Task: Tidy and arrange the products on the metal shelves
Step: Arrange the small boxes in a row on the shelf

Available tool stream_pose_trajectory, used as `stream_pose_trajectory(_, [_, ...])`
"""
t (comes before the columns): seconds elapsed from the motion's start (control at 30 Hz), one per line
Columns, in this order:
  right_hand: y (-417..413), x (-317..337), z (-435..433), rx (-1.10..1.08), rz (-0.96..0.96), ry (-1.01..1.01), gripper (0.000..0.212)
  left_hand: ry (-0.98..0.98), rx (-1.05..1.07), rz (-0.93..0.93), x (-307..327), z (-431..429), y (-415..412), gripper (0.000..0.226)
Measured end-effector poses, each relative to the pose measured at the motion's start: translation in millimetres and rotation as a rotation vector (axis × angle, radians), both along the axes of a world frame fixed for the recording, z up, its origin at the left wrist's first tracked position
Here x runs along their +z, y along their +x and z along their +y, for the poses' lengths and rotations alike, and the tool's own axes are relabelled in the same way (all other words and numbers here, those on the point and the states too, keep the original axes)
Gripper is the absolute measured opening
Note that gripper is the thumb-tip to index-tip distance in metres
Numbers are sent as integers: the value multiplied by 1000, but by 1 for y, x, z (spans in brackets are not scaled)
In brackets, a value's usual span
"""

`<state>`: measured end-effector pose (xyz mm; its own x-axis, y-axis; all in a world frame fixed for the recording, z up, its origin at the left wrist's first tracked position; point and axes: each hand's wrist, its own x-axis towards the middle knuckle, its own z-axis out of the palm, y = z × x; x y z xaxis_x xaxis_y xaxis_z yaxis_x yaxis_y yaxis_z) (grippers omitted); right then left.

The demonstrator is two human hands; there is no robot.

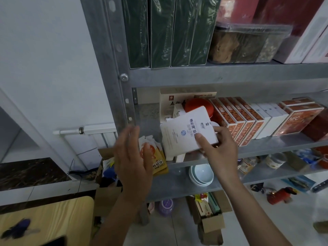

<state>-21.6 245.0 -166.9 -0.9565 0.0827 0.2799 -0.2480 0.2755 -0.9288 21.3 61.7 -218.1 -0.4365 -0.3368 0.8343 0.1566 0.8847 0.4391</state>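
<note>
The right hand (219, 148) is curled round a white box (184, 134), with the thumb pressed on its printed face. The box is held tilted above the front edge of the middle metal shelf (266, 146). The left hand (132, 157) is held open, fingers straight, in front of orange sachets (158, 159) at the shelf's left end. Red-patterned boxes (236, 119) are ranged upright beside the right hand.

Four green boxes (160, 32), four red patterned boxes (236, 118), perhaps three stacked bowls (201, 174).
</note>
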Motion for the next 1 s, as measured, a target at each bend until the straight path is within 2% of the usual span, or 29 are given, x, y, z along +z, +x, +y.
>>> stream_pose_trajectory(0.1, [-11, 0, -26, -37, 101, 182, 33, -137, 180, 146, 11, -23, -19, 55])
stream_pose_trajectory(0.23, [-34, -14, -54, -92, 156, 365, 41, -281, 349, 31, 4, -45, -47, 66])
stream_pose_trajectory(0.3, [-43, -25, -60, -137, 143, 419, 42, -310, 378, 10, -4, -49, -57, 66])
stream_pose_trajectory(0.43, [-57, -45, -71, -187, 171, 516, 42, -303, 371, 83, -11, -51, -67, 69])
stream_pose_trajectory(0.57, [-61, -53, -86, -297, 261, 659, 49, -303, 309, 130, -10, -55, -70, 68])
stream_pose_trajectory(0.77, [-67, -64, -97, -212, 319, 654, 52, -301, 278, 159, -11, -57, -72, 67])
stream_pose_trajectory(1.0, [-63, -69, -106, -140, 243, 620, 51, -301, 252, 185, -12, -57, -73, 65])
